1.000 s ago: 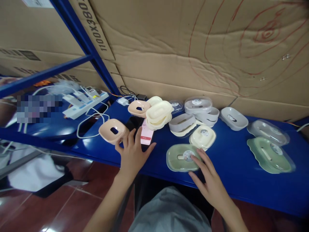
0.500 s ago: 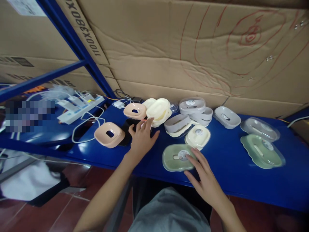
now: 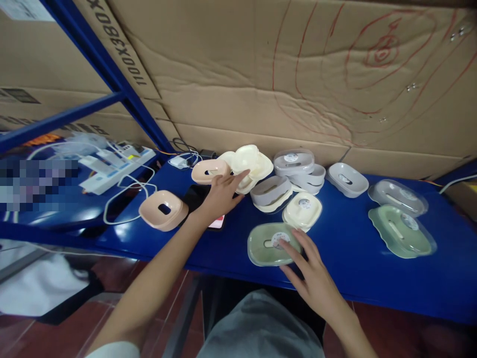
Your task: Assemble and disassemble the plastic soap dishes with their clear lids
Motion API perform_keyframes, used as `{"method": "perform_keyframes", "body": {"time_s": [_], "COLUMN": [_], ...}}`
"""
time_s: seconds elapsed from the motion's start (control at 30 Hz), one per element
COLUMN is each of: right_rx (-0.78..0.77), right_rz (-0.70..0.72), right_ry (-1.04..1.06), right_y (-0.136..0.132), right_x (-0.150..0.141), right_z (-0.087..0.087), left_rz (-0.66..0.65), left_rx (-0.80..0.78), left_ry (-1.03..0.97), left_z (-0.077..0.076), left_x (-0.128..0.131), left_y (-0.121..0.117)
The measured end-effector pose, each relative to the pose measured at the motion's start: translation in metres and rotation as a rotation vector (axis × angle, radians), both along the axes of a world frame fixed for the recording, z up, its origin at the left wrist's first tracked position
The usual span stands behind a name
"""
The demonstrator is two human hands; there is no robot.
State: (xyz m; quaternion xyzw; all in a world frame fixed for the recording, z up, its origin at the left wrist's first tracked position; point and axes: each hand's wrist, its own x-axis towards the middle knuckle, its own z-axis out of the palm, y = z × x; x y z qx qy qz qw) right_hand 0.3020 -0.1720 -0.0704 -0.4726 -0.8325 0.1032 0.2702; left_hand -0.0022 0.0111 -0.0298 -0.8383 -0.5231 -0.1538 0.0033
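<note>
Cardboard [image 3: 216, 64] rises behind everything, matte brown and creased, with wavering red rings drawn on its right part. Below it runs the counter [image 3: 346, 258], smooth, glossy and blue; a frame [image 3: 99, 59] of straight blue bars crosses at left. Two hands reach in from the near side. The left hand [image 3: 221, 196] is open, fingers loosely spread, its tips at the cream stack [image 3: 248, 159] of thin, rounded pieces; whether they touch cannot be told, and no grip shows. The right hand [image 3: 315, 271] is half open, thumb and fingers apart about the right end of the green box [image 3: 261, 256], fingertips at the lid without closing round it. A white power strip [image 3: 112, 171] slants at left among looping cables. The green box lies flat near the counter's front edge, oblong, round-cornered, under shiny clear plastic. Just behind it sits a cream box [image 3: 301, 211]; farther back are smooth grey boxes [image 3: 347, 180], and at left two hollow peach boxes [image 3: 164, 209] with oval holes. A flat phone [image 3: 217, 223] shows partly beneath the left wrist. Smallest is the green box's round white label [image 3: 281, 239].
</note>
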Motion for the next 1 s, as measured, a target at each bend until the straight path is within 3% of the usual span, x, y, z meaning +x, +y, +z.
{"method": "perform_keyframes", "body": {"time_s": [0.2, 0.4, 0.5, 0.57, 0.63, 0.77, 0.87, 1.0], "right_rx": [-0.025, -0.012, -0.018, -0.034, -0.055, -0.07, -0.057, -0.063], "right_rz": [0.003, -0.013, -0.014, -0.018, -0.019, -0.015, 0.0, 0.019], "right_ry": [-0.01, -0.015, -0.001, 0.009, 0.005, -0.019, -0.026, -0.033], "right_y": [-0.001, -0.002, -0.002, -0.003, -0.002, -0.001, 0.0, 0.002], "right_x": [0.001, 0.0, 0.0, 0.0, 0.0, 0.0, 0.0, -0.002], "right_z": [0.0, -0.002, 0.0, 0.001, 0.002, 0.004, 0.004, 0.004], "left_rz": [0.262, 0.281, 0.151, -0.091, -0.276, -0.293, -0.262, -0.267], "left_rx": [0.105, 0.074, 0.03, -0.09, -0.226, -0.257, -0.244, -0.241], "left_ry": [0.027, -0.056, -0.169, -0.356, -0.385, -0.345, -0.404, -0.481], "left_z": [0.003, 0.005, 0.014, 0.017, 0.014, -0.009, -0.026, -0.035], "left_x": [0.005, 0.004, 0.006, 0.011, 0.017, 0.032, 0.036, 0.034], "left_y": [-0.003, -0.006, -0.034, -0.066, -0.101, -0.149, -0.155, -0.15]}}
